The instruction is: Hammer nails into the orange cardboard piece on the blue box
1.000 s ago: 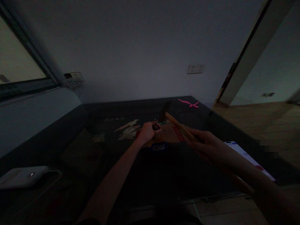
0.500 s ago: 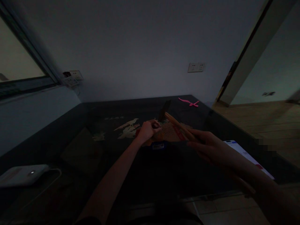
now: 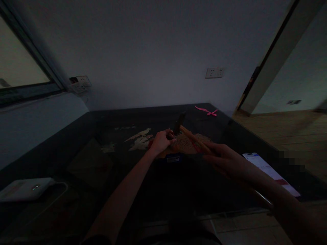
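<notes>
My right hand [image 3: 222, 156] is wrapped round the wooden handle of a hammer [image 3: 191, 136]. The dark hammer head tilts up just right of my left fingertips, over a patterned tan and red packet [image 3: 185, 144]. My left hand [image 3: 163, 140] rests at the packet's left part with thumb and forefinger pinched together; what they hold, if anything, is too dark and small to name. A blue label [image 3: 173, 158] shows at the packet's front edge.
On the dark table [image 3: 143, 190] lie a pink ribbon [image 3: 211, 113] at the back right, a lit phone [image 3: 270, 173] at the right and a white device [image 3: 28, 189] with a cable at the left. Wall sockets [image 3: 214, 72] are behind.
The hammer head has dropped slightly towards the packet, with my right hand still round the handle. My left hand has hardly moved.
</notes>
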A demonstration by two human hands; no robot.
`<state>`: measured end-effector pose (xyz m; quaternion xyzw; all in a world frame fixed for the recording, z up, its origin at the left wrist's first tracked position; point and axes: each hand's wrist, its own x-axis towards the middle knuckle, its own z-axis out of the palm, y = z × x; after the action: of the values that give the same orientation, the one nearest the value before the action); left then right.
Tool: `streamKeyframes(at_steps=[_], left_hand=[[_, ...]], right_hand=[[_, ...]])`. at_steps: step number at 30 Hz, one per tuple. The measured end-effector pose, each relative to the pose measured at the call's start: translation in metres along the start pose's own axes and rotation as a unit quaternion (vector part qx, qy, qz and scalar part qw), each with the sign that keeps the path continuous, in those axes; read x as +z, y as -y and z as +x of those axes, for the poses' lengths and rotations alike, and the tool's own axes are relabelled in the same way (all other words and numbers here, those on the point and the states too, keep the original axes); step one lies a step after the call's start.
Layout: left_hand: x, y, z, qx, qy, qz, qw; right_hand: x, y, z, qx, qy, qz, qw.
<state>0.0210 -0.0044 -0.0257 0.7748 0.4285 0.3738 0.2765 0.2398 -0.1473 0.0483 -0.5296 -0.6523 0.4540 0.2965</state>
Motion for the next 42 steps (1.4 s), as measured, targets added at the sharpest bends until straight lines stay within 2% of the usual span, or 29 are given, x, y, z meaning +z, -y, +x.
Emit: streamKeyframes(at_steps=[3, 10, 16, 21, 26, 28, 31, 33, 35, 38, 40, 42], left_hand=[[-0.001, 0.000, 0.000, 0.002, -0.002, 0.031, 1.000], [0.000, 0.003, 0.000, 0.011, -0.012, 0.036, 0.999], [-0.001, 0.002, -0.001, 0.011, -0.017, 0.062, 0.998], [0.000, 0.004, -0.001, 0.032, -0.006, 0.025, 0.999], [0.001, 0.001, 0.002, 0.007, 0.002, -0.081, 0.997], [-0.003, -0.001, 0.007, 0.002, -0.035, -0.112, 0.993], [-0.017, -0.002, 0.012, -0.016, -0.105, -0.170, 0.980], [-0.030, -0.001, 0.010, -0.027, -0.120, -0.194, 0.973], [-0.042, 0.001, 0.002, -0.021, -0.091, -0.154, 0.984], [-0.053, 0.001, -0.019, 0.006, 0.020, 0.018, 1.000], [-0.054, -0.001, -0.032, 0.014, 0.092, 0.138, 0.986], [-0.051, -0.002, -0.039, 0.005, 0.141, 0.221, 0.965]], right_hand=[[0.002, -0.004, 0.003, 0.026, 0.030, 0.004, 0.999], [-0.002, 0.008, 0.004, -0.042, -0.007, 0.010, 0.999], [0.001, -0.004, 0.008, 0.027, 0.036, 0.025, 0.999], [-0.002, -0.010, -0.010, 0.010, -0.035, 0.105, 0.994], [0.013, -0.031, -0.041, 0.033, -0.100, 0.253, 0.962], [0.023, -0.044, -0.054, 0.041, -0.113, 0.306, 0.944], [0.037, -0.062, -0.074, 0.050, -0.096, 0.395, 0.912], [0.044, -0.071, -0.084, 0.042, -0.079, 0.436, 0.895], [0.048, -0.076, -0.092, 0.020, -0.050, 0.453, 0.890], [0.048, -0.076, -0.097, -0.010, -0.002, 0.437, 0.899], [0.044, -0.074, -0.099, -0.022, 0.020, 0.402, 0.915], [0.040, -0.071, -0.102, -0.022, 0.015, 0.344, 0.939]])
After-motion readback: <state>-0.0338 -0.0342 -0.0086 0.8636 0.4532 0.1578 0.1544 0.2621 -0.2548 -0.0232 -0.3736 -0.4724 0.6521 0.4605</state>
